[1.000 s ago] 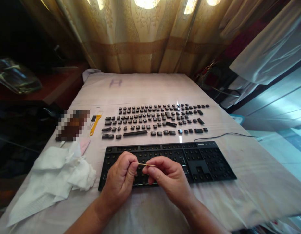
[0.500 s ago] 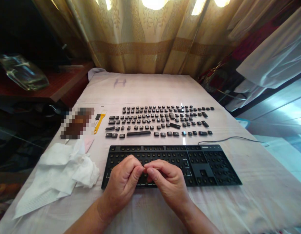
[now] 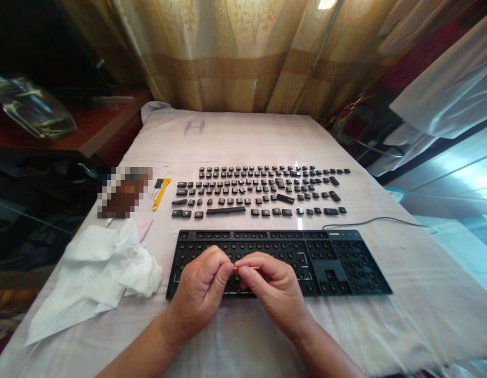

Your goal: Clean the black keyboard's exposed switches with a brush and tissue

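My left hand point(image 3: 203, 289) and my right hand point(image 3: 272, 291) meet over the front of a black keyboard frame point(image 3: 345, 262) with its keycaps off. Both pinch a thin wooden stick point(image 3: 247, 268), like a toothpick, held level between the fingertips. Most of the stick is hidden inside the fingers. Beyond the keyboard, several loose black keycaps point(image 3: 262, 190) lie in rows on the cloth, with the long space bar point(image 3: 226, 210) among them.
A pale cloth point(image 3: 243, 136) covers the table. Crumpled white tissues point(image 3: 105, 268) lie at the left, with a yellow-handled tool point(image 3: 161, 190) and a blurred brown object point(image 3: 125, 191) behind them. The keyboard cable point(image 3: 385, 221) runs off right. Curtains hang behind.
My hands drew together, so less of the stick shows between them than one second ago. The view has tilted down slightly; things on the table have not moved.
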Motion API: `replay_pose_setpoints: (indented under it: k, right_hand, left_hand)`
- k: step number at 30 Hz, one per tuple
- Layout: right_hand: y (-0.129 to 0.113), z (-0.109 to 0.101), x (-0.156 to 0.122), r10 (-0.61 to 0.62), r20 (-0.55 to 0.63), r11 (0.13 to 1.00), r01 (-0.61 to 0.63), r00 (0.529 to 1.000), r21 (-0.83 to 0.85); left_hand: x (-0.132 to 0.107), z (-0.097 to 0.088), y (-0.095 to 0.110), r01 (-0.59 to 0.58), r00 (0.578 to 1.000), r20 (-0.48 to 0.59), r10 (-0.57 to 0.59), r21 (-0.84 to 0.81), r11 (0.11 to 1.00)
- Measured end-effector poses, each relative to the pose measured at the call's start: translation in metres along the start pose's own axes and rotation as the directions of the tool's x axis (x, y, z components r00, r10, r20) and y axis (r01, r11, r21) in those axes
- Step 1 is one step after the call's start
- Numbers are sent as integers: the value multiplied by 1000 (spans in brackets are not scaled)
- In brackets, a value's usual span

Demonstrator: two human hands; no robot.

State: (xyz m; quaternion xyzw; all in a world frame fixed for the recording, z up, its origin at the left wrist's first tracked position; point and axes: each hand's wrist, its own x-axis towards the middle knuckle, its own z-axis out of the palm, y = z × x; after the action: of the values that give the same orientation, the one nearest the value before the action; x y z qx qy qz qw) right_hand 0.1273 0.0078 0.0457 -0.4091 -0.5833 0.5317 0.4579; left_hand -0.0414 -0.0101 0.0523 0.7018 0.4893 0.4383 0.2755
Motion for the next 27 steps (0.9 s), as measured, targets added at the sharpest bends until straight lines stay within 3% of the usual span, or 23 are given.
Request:
replay_pose_setpoints:
  k: [9,16,20,23,27]
  right_hand:
    - [0,-4,2,-39,-6,998,39,999,-55]
    - [3,-13,4,198,-66,979,-193,978,64]
    - [4,-21,4,226,-100,973,-221,969,62]
    - [2,-34,5,164,-196,986,-159,967,45]
    - [1,-63,7,119,-375,992,-98,919,74]
  left_hand:
    - [0,2,-7,-7,1000,23,7,-11,1000]
    - [2,-3,-9,82,995,63,-80,-28,996]
    - [5,-6,-7,43,999,7,-43,-10,999]
    - [3,-7,-9,-25,1000,-13,25,-1,1000]
    - [-8,-10,-27,-48,998,-27,50,58,997]
